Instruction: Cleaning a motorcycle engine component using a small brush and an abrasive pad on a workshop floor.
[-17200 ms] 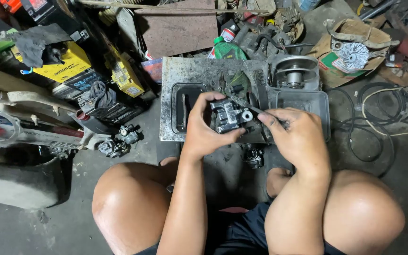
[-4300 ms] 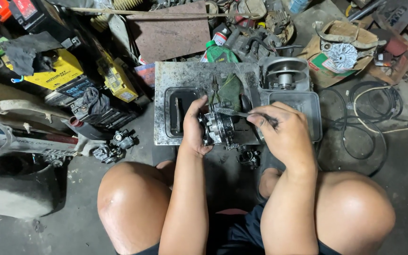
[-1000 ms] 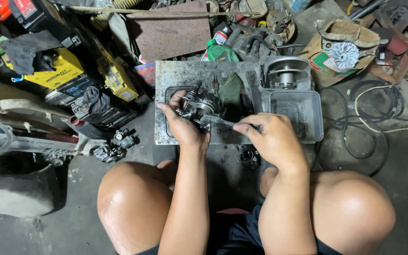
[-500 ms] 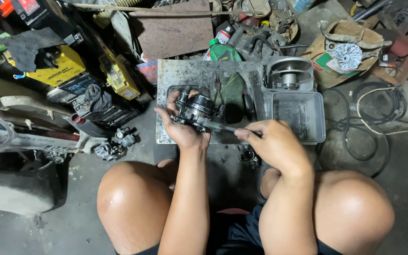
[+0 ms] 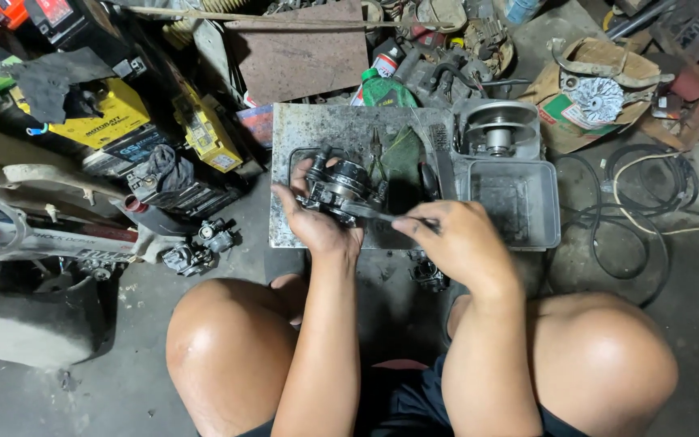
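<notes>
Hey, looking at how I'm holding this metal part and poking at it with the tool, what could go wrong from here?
The thin tool points toward your left hand, which cups the metal part; a slip might jab the palm. The part is held in the air over the metal tray, so anything loosened could drop into the clutter. Your right hand pinches the tool near its end, which may limit control.

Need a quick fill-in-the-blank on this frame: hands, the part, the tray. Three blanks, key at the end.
1. The left hand holds a dark metal engine part over a flat grey ____.
2. The right hand pokes a thin ____ into the engine part.
3. The round pulley lies to the ____ of the engine part.

Missing words: tray; tool; right
</notes>
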